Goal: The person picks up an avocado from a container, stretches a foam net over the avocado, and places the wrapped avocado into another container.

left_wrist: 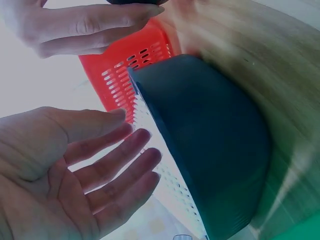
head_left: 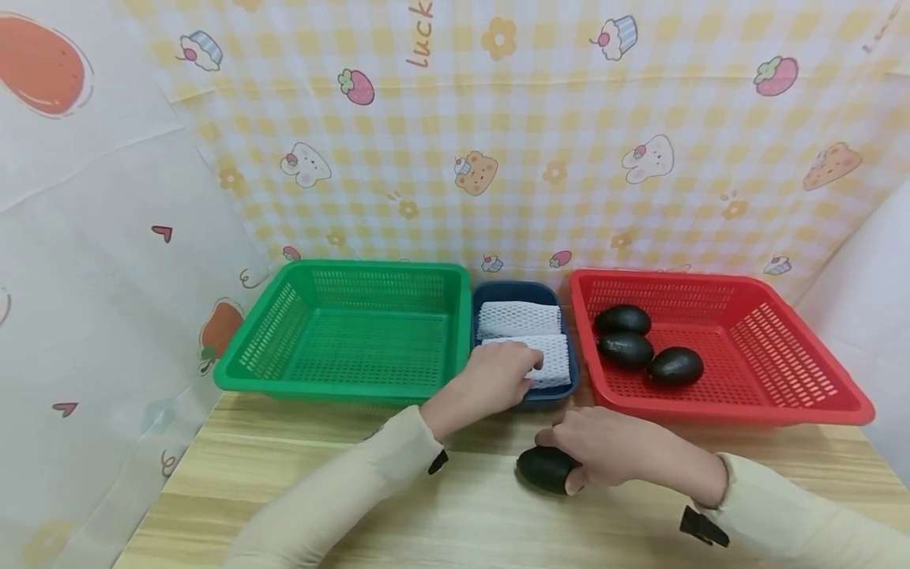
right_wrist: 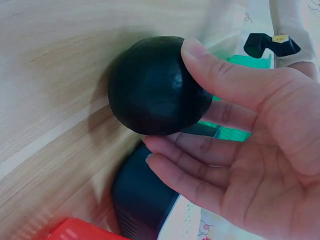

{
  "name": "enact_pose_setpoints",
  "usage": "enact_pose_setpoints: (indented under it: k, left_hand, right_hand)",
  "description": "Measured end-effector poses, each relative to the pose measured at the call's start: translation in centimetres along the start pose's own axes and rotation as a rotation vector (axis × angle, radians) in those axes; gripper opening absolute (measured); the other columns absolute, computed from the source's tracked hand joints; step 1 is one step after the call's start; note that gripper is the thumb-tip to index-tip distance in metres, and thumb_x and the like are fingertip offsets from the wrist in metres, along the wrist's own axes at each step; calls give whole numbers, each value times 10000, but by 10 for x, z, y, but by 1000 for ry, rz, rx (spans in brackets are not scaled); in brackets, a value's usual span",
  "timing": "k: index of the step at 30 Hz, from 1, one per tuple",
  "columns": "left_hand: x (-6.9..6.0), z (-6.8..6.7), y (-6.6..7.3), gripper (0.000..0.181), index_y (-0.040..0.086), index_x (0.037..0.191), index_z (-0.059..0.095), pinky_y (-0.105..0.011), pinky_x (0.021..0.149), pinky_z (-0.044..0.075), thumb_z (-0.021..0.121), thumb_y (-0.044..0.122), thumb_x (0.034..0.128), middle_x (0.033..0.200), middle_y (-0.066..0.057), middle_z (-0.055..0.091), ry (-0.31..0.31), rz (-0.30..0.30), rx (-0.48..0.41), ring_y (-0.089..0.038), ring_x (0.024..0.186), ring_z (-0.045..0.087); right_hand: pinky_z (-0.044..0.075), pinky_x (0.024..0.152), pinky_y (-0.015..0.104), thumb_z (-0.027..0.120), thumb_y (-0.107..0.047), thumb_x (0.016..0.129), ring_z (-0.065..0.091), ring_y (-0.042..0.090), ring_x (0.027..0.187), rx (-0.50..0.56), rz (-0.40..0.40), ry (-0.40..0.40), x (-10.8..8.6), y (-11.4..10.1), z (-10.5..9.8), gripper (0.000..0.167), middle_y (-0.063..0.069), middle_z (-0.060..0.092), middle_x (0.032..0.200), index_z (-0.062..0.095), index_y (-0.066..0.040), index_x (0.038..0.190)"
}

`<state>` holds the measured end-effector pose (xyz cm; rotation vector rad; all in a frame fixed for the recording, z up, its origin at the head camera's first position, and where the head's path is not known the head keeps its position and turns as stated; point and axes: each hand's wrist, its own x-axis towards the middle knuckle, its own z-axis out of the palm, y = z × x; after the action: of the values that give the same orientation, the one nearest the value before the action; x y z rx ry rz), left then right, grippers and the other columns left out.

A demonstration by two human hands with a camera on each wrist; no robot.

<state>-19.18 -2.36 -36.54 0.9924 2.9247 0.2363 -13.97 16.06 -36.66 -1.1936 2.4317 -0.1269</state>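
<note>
A dark avocado [head_left: 546,469] lies near the table's front, and my right hand [head_left: 604,446] grips it between thumb and fingers. The right wrist view shows the avocado [right_wrist: 155,87] close up, with the thumb on one side and fingertips on the other. My left hand [head_left: 501,371] hovers over the front of a navy blue bin [head_left: 515,291] that holds white foam net sleeves [head_left: 519,319]. In the left wrist view the left hand's [left_wrist: 85,170] fingers are spread and slightly bent beside the bin's rim, with nothing held; whether fingertips touch a sleeve is unclear.
A green basket [head_left: 341,393] stands left of the bin. To the right, a red basket [head_left: 732,415] holds several avocados [head_left: 675,367] toward its left side. Behind them hangs a yellow checked cloth [head_left: 441,118]. The wooden table [head_left: 455,514] extends in front.
</note>
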Motion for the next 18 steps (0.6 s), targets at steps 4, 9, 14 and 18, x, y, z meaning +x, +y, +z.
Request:
enact_pose_setpoints:
  k: [4,9,14,18]
  left_hand:
    - [8,-1,2,284,201,1221,717,-319,678,546,750,259,944,1052,12,695,-18,-36,8,-144,827,620]
    - [15,-3,3,341,217,1277,686,-333,672,549,740,297,950,1084,-1,672,-46,-66,20,-154,830,600]
    - [20,-3,3,376,225,1304,668,-370,732,557,744,303,943,1132,-9,666,-75,-99,8,-165,883,602]
    - [24,-4,3,421,231,1332,644,-394,768,555,755,302,932,1167,-17,654,-82,-125,-7,-173,915,593]
  right_hand:
    - [469,678,283,924,-289,741,518,75,769,2,15,-11,0,0,-1,476,-106,599,879,702,-199,1153]
    - [460,678,281,927,-273,741,513,67,768,3,8,-16,1,1,0,460,-115,591,871,704,-203,1137]
    - [454,679,282,927,-265,741,509,65,768,13,7,-21,1,1,0,452,-126,580,862,704,-206,1129]
    - [454,681,285,927,-274,739,510,70,771,20,13,-27,2,1,-1,459,-130,583,867,706,-213,1137]
